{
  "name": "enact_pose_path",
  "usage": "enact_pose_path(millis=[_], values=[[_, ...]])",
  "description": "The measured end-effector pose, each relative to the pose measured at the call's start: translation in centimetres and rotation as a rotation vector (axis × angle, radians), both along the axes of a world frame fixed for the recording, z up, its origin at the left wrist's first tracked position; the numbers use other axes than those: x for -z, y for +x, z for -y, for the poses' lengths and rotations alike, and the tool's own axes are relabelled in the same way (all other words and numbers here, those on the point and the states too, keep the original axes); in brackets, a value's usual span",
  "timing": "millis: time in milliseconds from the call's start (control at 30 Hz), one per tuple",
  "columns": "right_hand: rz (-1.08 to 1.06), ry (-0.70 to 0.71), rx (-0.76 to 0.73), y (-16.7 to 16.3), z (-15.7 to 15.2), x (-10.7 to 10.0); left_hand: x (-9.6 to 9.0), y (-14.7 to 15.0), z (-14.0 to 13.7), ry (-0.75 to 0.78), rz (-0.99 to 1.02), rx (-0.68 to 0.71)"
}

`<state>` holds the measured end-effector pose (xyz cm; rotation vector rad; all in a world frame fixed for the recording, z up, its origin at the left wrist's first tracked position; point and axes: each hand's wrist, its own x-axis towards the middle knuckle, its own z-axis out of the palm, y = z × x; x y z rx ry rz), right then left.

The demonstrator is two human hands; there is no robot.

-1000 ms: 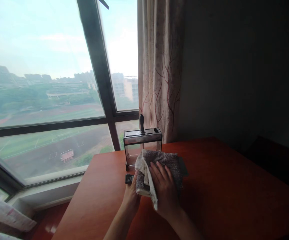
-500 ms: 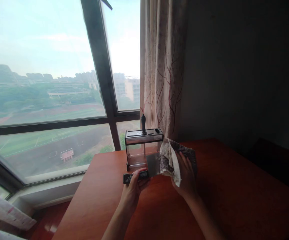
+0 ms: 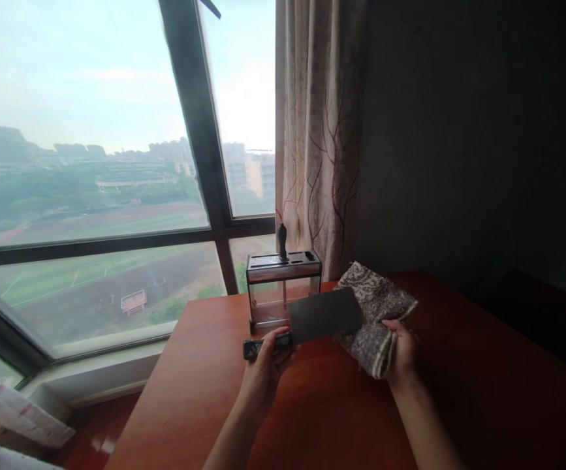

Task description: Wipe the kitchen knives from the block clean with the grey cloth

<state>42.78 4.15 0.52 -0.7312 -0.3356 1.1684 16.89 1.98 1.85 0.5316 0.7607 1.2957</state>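
Note:
A cleaver (image 3: 326,316) with a broad grey blade and a dark handle is held above the table. My left hand (image 3: 269,356) is closed around its handle, and the blade points to the right. My right hand (image 3: 403,346) grips a folded cloth (image 3: 375,313), mottled grey with pale edges. The cloth's left side lies behind the tip end of the blade; whether they touch I cannot tell. Behind the cleaver stands a clear-sided knife block (image 3: 285,266) with a slotted top, and one dark-handled tool (image 3: 282,241) sticks up out of it.
The reddish-brown wooden table (image 3: 189,391) carries the knife block near its far edge. Beyond it are a large window (image 3: 91,183) with dark frames and a long patterned curtain (image 3: 322,130). A dark wall (image 3: 459,143) rises on the right. Another light fabric (image 3: 13,411) hangs at lower left.
My right hand has moved right with the cloth, off the blade it was wrapped over. The whole blade now shows. The cleaver in my left hand has hardly moved.

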Motion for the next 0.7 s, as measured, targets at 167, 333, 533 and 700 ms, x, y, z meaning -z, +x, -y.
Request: enact_pose_path(millis=[167, 333, 533, 700], values=[[-0.256, 0.046, -0.258, -0.8, 2.0, -1.4, 0.4, 0.9, 0.1, -0.002, 0.006, -0.011], [-0.364, 0.158, -0.388, -5.7, 2.9, -2.0, 0.7, 1.9, 0.5, 0.049, -0.07, -0.089], [-0.439, 0.177, -0.512, -10.2, 3.1, -2.0, 1.4, 1.9, 0.7, 0.106, -0.117, -0.213], [-0.441, 0.192, -0.54, -10.4, 3.0, -1.8, 1.9, 1.2, 0.6, 0.096, -0.242, -0.34]])
